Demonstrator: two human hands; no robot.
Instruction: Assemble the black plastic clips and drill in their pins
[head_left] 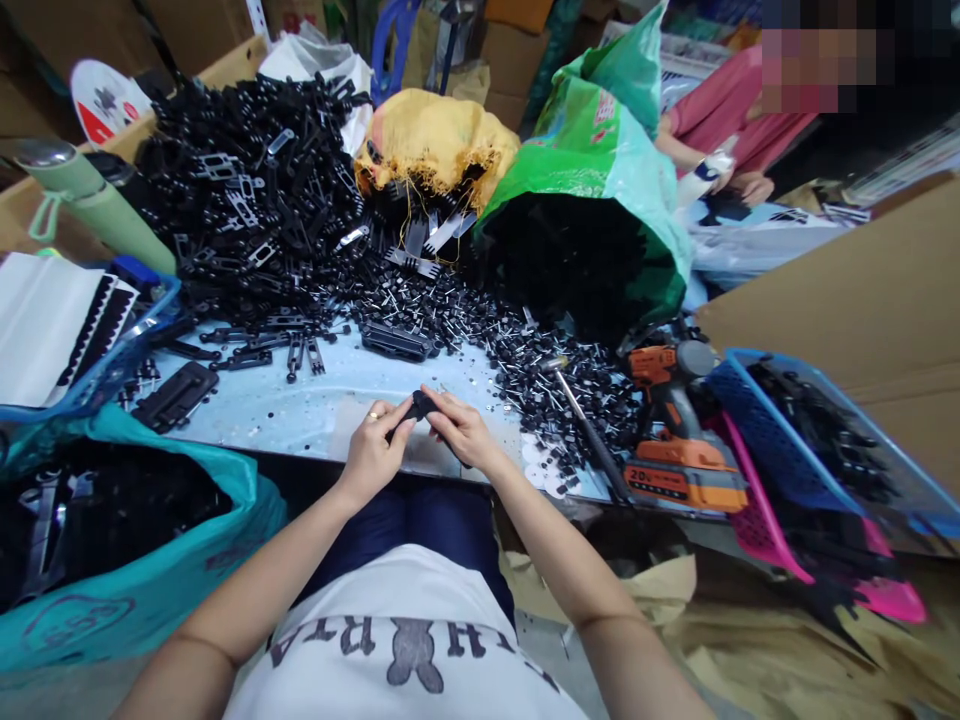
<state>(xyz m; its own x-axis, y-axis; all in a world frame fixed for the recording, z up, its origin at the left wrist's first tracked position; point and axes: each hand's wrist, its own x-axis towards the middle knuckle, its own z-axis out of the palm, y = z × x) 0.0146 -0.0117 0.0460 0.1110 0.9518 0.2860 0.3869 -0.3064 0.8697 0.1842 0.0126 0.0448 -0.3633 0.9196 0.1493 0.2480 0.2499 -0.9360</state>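
Note:
My left hand [373, 447] and my right hand [463, 430] meet at the near edge of the pale blue table [300, 405]. Both pinch the same small black plastic part [418, 407], which they hold between their fingertips just above the table edge. A ring shows on my left hand. A longer black piece pokes out under my right hand. A huge heap of black plastic clips [255, 190] covers the far left of the table, and loose small black pieces [525, 350] spread to the right of my hands.
An orange cordless drill [671, 430] lies at the right beside blue and pink baskets [757, 430] of black parts. A green sack [600, 170] and a yellow sack [435, 140] stand behind. A teal bag [150, 560] sits at my left. Another person in pink [720, 110] works at the far right.

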